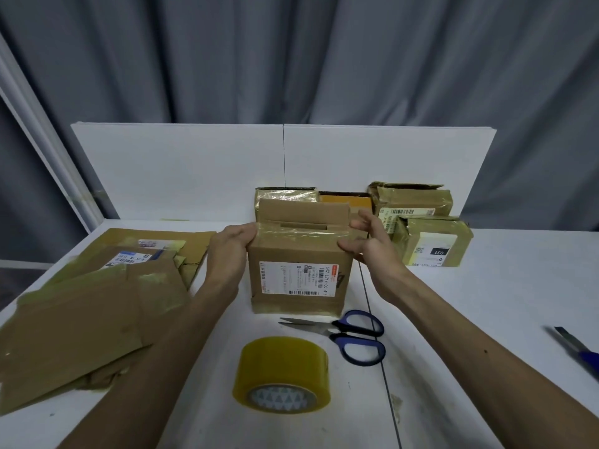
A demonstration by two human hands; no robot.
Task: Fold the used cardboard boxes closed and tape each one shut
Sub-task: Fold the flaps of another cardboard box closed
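Work box: We see a small cardboard box standing upright at the middle of the white table, its printed label facing us and its rear flap raised.
Left hand: Our left hand presses flat against the box's left side near the top edge, fingers together on the cardboard.
Right hand: Our right hand is at the box's upper right corner, fingers spread and curled; whether they touch the box we cannot tell.
Tape roll: A roll of yellowish packing tape lies on its side near the table's front edge, in front of the box.
Scissors: Blue-handled scissors lie just in front of the box, blades pointing left.
Flattened stock: A pile of flattened cardboard covers the table's left side.
Other boxes: Several taped boxes stand along the table's rear edge, behind and right of the work box.
Cutter: A blue utility knife lies at the table's right edge.
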